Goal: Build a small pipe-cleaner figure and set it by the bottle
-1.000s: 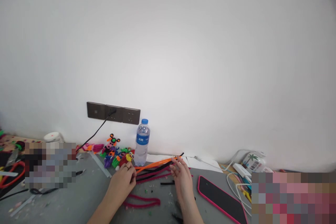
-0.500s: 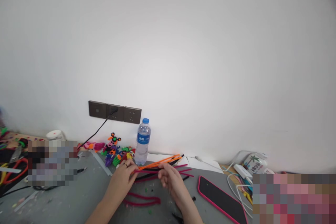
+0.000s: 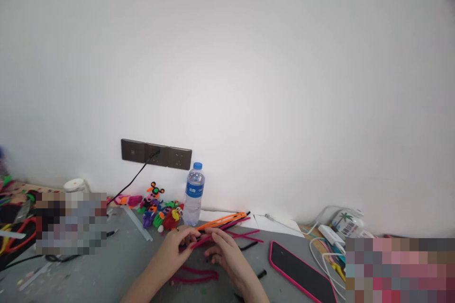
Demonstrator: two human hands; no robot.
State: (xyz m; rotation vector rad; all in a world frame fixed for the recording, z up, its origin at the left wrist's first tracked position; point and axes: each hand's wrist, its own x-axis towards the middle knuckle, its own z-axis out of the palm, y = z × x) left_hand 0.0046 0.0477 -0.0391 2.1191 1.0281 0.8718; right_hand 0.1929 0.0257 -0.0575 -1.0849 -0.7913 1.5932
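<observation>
My left hand [image 3: 177,246] is closed in a pinch on a magenta pipe cleaner [image 3: 196,245], low over the grey mat. Just to its right, my right hand [image 3: 227,252] has its fingers bent inward, its fingertips close to those of my left. What it pinches, if anything, is hidden. Behind the hands lie orange pipe cleaners [image 3: 223,220], with more magenta ones [image 3: 250,234] and black ones [image 3: 249,246] fanning out to the right. A folded magenta pipe cleaner [image 3: 199,278] rests on the mat below the hands.
A water bottle [image 3: 194,199] stands by the wall, beside several small pipe-cleaner figures [image 3: 158,210]. Glue sticks [image 3: 138,225] lie at left, near orange-handled scissors [image 3: 26,239]. A pink-edged phone [image 3: 302,272] and a white cable [image 3: 313,246] are at right.
My left hand has moved slightly right and my right hand slightly left, bringing the fingertips together. The magenta pipe cleaner at the left fingers now slants. The view has shifted a little.
</observation>
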